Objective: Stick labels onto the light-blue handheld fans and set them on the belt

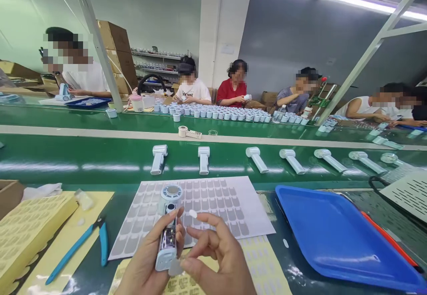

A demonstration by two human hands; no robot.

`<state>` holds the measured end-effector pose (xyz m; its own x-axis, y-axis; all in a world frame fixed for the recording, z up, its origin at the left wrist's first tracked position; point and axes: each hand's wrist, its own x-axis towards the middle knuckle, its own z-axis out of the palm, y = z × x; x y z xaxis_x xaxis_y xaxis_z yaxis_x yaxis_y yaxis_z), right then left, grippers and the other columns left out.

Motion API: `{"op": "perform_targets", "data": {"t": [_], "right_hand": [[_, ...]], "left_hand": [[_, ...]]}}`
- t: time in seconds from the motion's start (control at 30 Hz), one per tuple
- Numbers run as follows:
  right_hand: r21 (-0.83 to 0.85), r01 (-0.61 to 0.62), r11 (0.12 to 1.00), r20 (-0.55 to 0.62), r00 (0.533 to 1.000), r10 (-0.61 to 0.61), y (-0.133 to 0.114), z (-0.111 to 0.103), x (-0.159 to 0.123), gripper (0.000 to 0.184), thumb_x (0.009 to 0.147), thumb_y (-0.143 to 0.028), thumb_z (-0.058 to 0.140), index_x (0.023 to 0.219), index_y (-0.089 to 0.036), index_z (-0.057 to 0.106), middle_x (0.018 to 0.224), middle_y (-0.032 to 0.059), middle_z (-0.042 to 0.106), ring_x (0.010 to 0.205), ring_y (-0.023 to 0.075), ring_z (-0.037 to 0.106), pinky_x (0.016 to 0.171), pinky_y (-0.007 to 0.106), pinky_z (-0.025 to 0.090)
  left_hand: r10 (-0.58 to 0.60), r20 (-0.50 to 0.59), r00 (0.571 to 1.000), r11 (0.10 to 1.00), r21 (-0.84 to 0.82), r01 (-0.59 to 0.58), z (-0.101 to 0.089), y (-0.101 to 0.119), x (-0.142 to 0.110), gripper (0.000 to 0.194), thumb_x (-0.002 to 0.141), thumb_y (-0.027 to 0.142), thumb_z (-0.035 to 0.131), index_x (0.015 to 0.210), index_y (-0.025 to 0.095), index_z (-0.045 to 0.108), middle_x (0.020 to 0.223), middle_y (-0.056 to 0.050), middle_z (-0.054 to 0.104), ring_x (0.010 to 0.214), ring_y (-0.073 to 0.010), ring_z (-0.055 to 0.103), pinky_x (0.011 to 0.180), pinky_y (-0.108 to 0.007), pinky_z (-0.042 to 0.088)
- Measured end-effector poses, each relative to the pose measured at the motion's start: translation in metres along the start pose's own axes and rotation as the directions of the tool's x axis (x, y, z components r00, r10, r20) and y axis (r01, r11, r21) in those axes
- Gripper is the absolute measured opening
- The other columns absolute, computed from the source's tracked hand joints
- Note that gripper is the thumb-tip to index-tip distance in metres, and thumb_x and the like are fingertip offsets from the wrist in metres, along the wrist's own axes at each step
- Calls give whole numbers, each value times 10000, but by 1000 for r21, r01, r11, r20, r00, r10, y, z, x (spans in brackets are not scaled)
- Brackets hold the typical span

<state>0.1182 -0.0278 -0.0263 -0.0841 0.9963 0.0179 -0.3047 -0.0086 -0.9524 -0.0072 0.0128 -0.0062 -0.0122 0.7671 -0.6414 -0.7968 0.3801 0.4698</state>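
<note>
A light blue handheld fan [166, 259] with a round head and a dark, shiny panel along its handle rests in my left hand [150, 253], fingers wrapped round the handle. Beside its lower end, my right hand [216, 255] pinches a small translucent film piece [175, 267] at the thumb tip. A small white oval sticker [192, 213] clings to my right index fingertip. Beneath both hands lie a white sheet of grey stickers [256, 197] and a yellow sticker sheet [267, 264].
Blue-handled cutters [104, 244] and a yellow sheet stack [36, 237] lie left. A blue tray [347, 237] sits right. Ahead, several fans [203, 159] lie on the green conveyor belt [116, 157]. Several co-workers [233, 88] sit across, behind many light blue cup-shaped parts [227, 115].
</note>
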Motion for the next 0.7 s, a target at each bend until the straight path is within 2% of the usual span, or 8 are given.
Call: {"op": "perform_targets", "data": {"t": [0.13, 0.33, 0.7], "right_hand": [[-19, 2, 1000, -29, 1000, -3, 1, 11, -4, 521, 593, -184, 742, 1093, -215, 601, 689, -14, 746, 1225, 292, 635, 1027, 437, 507], [-37, -23, 999, -59, 998, 21, -1, 18, -5, 500, 598, -176, 740, 1080, -214, 616, 697, -12, 755, 1216, 286, 643, 1040, 436, 507], [-114, -44, 993, -17, 999, 42, -7, 19, -5, 445, 632, -168, 719, 1065, -225, 633, 716, -13, 754, 1194, 269, 647, 1036, 420, 495]], "left_hand": [[-30, -47, 998, 998, -54, 28, 5, -4, -8, 125, 895, 54, 569, 795, 124, 595, 640, -23, 600, 406, -73, 550, 376, -152, 495], [0, -46, 999, 996, -89, -5, 4, -6, -11, 133, 911, 71, 549, 795, 128, 582, 660, -27, 597, 457, -87, 582, 416, -160, 522], [3, -28, 1000, 997, -76, -5, 0, -7, -9, 122, 901, 78, 572, 792, 133, 564, 658, -15, 577, 468, -82, 574, 421, -162, 515]]}}
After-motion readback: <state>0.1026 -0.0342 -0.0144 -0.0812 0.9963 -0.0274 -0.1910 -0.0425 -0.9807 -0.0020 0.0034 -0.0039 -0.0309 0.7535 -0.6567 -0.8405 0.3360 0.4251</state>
